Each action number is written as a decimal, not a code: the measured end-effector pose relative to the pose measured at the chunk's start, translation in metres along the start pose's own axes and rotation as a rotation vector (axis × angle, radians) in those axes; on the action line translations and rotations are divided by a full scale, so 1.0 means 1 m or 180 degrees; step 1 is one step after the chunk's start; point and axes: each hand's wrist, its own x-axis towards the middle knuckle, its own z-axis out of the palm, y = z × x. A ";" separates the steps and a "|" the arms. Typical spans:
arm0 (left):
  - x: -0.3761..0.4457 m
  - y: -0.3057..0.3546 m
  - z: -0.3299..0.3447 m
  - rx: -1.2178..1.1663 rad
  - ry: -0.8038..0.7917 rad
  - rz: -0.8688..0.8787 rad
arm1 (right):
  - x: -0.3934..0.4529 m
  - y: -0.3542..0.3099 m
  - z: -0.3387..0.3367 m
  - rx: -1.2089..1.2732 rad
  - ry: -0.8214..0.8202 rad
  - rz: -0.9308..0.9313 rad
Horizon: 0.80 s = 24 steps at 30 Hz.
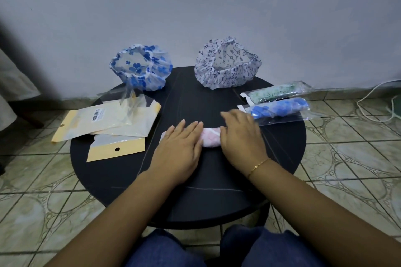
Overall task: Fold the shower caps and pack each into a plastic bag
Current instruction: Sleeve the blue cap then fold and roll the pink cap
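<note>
A pink and white shower cap (211, 138) lies rolled into a narrow strip in the middle of the round black table (121, 171). My left hand (181, 147) presses flat on its left end with straight fingers. My right hand (240, 136) rests on its right end, fingers bent over it and slightly blurred. An open blue-flowered cap (141, 69) stands at the back left and an open navy-patterned white cap (226, 65) at the back middle. Two packed bags lie at the right: a green cap in its bag (275, 93) and a blue cap in its bag (280, 109).
Flat packaging with yellow card backs (104, 123) and loose clear bags (132, 102) are piled on the table's left side, partly overhanging its edge. A white cable (373, 97) runs over the tiled floor at the right. My knees in blue trousers (269, 247) sit under the near edge.
</note>
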 end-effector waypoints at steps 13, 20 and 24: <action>-0.007 -0.011 -0.003 -0.0308 -0.0722 -0.0030 | -0.019 -0.014 -0.007 -0.0157 -0.1775 -0.0872; -0.020 -0.017 -0.013 -0.0051 -0.0919 -0.0305 | -0.021 -0.011 -0.019 -0.0237 -0.2005 -0.0776; -0.021 -0.013 -0.017 0.0174 -0.1008 -0.0515 | -0.019 -0.015 -0.023 -0.0389 -0.2115 -0.0648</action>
